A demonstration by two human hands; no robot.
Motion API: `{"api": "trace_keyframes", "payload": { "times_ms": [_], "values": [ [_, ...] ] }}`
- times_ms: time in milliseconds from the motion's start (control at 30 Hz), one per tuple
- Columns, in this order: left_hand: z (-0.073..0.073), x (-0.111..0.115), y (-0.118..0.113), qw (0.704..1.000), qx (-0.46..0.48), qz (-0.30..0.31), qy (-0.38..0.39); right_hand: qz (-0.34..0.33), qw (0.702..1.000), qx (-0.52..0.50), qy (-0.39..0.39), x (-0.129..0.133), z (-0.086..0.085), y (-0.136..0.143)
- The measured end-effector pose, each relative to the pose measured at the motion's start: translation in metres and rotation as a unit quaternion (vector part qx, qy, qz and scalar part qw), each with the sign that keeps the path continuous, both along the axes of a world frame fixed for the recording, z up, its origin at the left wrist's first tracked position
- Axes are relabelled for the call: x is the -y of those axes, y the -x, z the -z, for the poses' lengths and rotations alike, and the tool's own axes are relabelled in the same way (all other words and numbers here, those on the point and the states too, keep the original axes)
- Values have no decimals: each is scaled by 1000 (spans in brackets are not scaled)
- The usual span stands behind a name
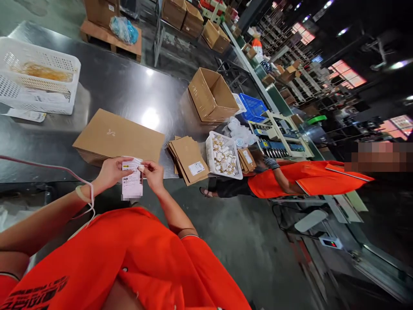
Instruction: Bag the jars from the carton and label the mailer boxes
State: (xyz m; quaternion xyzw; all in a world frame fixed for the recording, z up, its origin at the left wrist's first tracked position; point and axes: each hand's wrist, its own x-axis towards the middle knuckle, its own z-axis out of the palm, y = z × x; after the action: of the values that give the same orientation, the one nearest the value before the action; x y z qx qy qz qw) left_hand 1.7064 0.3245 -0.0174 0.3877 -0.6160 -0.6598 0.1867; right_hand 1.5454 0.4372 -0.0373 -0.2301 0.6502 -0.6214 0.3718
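Observation:
A white printed label sheet [132, 183] hangs between my two hands, just in front of the table's near edge. My left hand [112, 173] pinches its upper left side, and my right hand [152, 174] grips its upper right side between thumb and fingers. Right behind my hands lies a stack of flat brown cardboard [125, 135], with a small mark on its top sheet. To the right of that, a pile of flat brown cartons [189, 159] bears a white label and sticks out over the edge.
A white basket [240, 172] of small pieces stands right of the pile, with an open cardboard box [203, 101] behind it. Another white basket [75, 86] sits at far left. A co-worker in an orange shirt [287, 178] stands at right by a conveyor machine [280, 133].

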Motion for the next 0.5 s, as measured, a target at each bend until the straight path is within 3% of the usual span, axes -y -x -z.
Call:
{"api": "trace_keyframes", "payload": {
  "times_ms": [133,267,367,433,500],
  "values": [
    [-6,-2,2,1000,5,-2,-25,23,997,-72,8,-5,5,-9],
    [-6,0,3,999,19,-1,-51,21,978,-206,7,-14,1,-9],
    [-5,3,-1,983,68,89,-148,26,954,-300,-1,-6,-9,20],
    [-5,5,-4,962,104,154,-203,42,943,-328,-43,14,-18,51],
    [-4,6,-6,951,109,181,-224,57,935,-338,-91,43,-25,83]
  ]
}}
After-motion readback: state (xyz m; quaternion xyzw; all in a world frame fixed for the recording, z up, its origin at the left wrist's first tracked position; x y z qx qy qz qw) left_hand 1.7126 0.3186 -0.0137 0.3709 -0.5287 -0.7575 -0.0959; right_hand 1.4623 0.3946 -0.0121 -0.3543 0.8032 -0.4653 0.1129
